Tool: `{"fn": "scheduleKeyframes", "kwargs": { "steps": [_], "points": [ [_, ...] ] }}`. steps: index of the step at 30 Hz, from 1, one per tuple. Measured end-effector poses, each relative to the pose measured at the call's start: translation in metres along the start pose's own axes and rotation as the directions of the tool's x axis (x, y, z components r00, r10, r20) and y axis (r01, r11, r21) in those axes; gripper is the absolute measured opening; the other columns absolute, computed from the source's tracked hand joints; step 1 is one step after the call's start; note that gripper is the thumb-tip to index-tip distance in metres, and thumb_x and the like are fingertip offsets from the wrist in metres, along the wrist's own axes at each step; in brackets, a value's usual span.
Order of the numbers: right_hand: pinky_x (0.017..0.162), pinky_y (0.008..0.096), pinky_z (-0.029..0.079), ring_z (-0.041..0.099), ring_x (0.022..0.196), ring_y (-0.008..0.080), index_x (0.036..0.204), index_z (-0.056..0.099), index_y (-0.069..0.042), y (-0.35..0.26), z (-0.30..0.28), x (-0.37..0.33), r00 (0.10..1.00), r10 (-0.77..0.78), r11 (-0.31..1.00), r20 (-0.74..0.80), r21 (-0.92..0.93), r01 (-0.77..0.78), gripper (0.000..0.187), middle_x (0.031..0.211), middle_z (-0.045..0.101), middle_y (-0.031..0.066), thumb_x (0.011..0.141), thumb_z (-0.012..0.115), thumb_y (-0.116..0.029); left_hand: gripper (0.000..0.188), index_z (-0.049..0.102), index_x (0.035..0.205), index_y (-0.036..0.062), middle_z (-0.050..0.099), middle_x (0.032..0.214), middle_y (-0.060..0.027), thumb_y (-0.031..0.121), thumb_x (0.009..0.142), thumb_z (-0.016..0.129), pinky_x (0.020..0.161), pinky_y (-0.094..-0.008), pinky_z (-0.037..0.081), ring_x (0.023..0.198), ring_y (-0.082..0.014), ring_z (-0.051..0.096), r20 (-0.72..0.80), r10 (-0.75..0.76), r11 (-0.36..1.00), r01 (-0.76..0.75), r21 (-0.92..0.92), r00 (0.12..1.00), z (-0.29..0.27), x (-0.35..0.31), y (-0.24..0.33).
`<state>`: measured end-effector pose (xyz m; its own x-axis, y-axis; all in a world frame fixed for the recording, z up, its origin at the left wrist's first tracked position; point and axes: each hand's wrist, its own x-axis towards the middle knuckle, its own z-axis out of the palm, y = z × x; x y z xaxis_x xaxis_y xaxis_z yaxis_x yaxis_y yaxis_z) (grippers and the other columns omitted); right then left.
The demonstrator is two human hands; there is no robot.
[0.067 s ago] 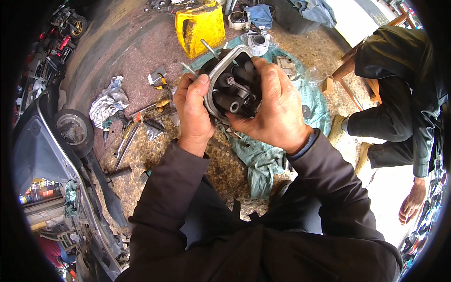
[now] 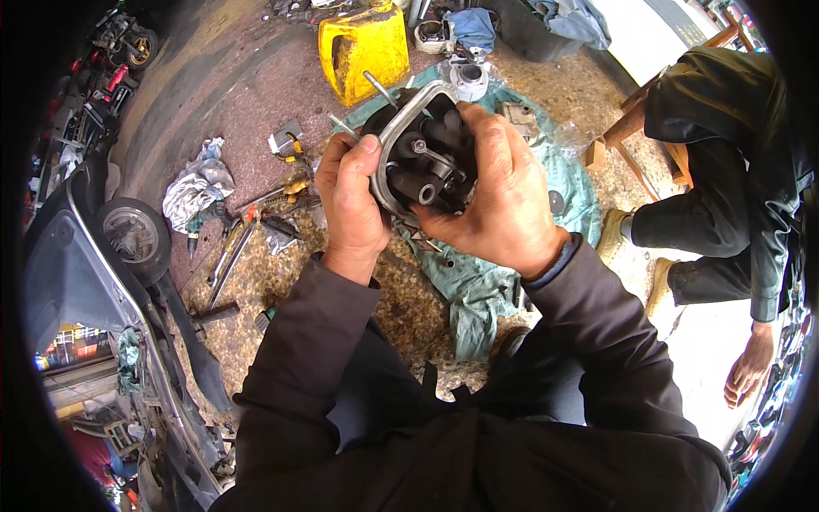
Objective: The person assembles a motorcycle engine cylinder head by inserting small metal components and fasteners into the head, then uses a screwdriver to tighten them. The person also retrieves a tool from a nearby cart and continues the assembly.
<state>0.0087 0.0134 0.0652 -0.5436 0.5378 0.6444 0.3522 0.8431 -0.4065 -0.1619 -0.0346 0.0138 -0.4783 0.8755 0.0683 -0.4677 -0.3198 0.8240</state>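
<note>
Between my two hands I hold up an engine cylinder head (image 2: 397, 135) with a pale metal rim and dark rocker parts inside. Two long studs (image 2: 380, 87) stick out from its far left side. My left hand (image 2: 351, 198) is closed round its left edge, the thumb lying on the rim. My right hand (image 2: 503, 192) grips the right side, its thumb at the near lower edge and part of its fingers hidden behind. Beneath it a green cloth (image 2: 478, 311) lies spread on the ground, with metal parts on it.
A yellow jerrycan (image 2: 363, 55) stands beyond my hands, near an engine cylinder (image 2: 468, 78). Hand tools (image 2: 235, 252) and a crumpled rag (image 2: 198, 186) lie to the left, beside a wheel (image 2: 135, 241). At the right sits another person (image 2: 717, 196), one hand hanging down.
</note>
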Motion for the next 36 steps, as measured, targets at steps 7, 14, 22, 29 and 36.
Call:
{"fn": "scheduleKeyframes", "kwargs": {
  "steps": [7, 14, 22, 29, 36],
  "points": [
    [0.078, 0.0421, 0.053, 0.062, 0.091, 0.0369, 0.128, 0.045, 0.009, -0.009, -0.002, 0.001, 0.999, 0.036, 0.999, -0.010, -0.016, -0.036, 0.088, 0.102, 0.059, 0.0197, 0.056, 0.087, -0.018, 0.037, 0.057, 0.115, -0.0023, 0.065, 0.105, -0.0105, 0.027, 0.093, 0.054, 0.086, -0.0339, 0.052, 0.092, -0.0199, 0.064, -0.007, 0.031, 0.999, -0.031, -0.013, 1.000, 0.004, -0.001, 0.000],
    [0.069, 0.0421, 0.054, 0.060, 0.089, 0.0362, 0.128, 0.045, 0.007, -0.008, -0.003, 0.000, 0.999, -0.028, 0.999, -0.040, -0.030, 0.027, 0.090, 0.107, 0.058, 0.0184, 0.051, 0.085, -0.017, 0.051, 0.054, 0.122, -0.0040, 0.065, 0.113, -0.0151, 0.036, 0.090, 0.053, 0.092, -0.0383, 0.051, 0.102, -0.0258, 0.064, 0.049, 0.144, 0.985, -0.148, 0.085, 0.988, 0.000, -0.001, 0.000],
    [0.071, 0.0424, 0.054, 0.059, 0.089, 0.0366, 0.129, 0.046, 0.007, -0.003, 0.000, -0.003, 0.983, -0.125, 0.992, -0.135, -0.001, 0.126, 0.095, 0.114, 0.058, 0.0193, 0.047, 0.087, -0.015, 0.061, 0.054, 0.119, -0.0050, 0.064, 0.111, -0.0154, 0.045, 0.085, 0.063, 0.091, -0.0370, 0.051, 0.100, -0.0241, 0.063, 0.100, 0.277, 0.948, -0.289, 0.134, 0.956, -0.001, -0.001, 0.006],
    [0.073, 0.0423, 0.054, 0.059, 0.091, 0.0366, 0.130, 0.046, 0.007, -0.006, 0.002, -0.002, 0.986, -0.104, 0.995, -0.130, -0.006, 0.104, 0.096, 0.113, 0.058, 0.0195, 0.047, 0.088, -0.015, 0.055, 0.055, 0.117, -0.0037, 0.064, 0.110, -0.0146, 0.041, 0.086, 0.061, 0.089, -0.0367, 0.051, 0.098, -0.0233, 0.063, 0.109, 0.276, 0.947, -0.289, 0.139, 0.955, 0.001, -0.003, 0.009],
    [0.081, 0.0444, 0.053, 0.061, 0.098, 0.0400, 0.134, 0.041, 0.009, -0.005, 0.004, -0.005, 0.997, 0.064, 0.998, -0.046, -0.013, -0.064, 0.101, 0.114, 0.055, 0.0239, 0.052, 0.093, -0.018, 0.044, 0.055, 0.116, -0.0023, 0.065, 0.109, -0.0132, 0.031, 0.088, 0.059, 0.089, -0.0350, 0.051, 0.097, -0.0222, 0.064, 0.022, 0.198, 0.971, -0.199, 0.134, 0.980, 0.001, -0.001, 0.008]
  ]
}}
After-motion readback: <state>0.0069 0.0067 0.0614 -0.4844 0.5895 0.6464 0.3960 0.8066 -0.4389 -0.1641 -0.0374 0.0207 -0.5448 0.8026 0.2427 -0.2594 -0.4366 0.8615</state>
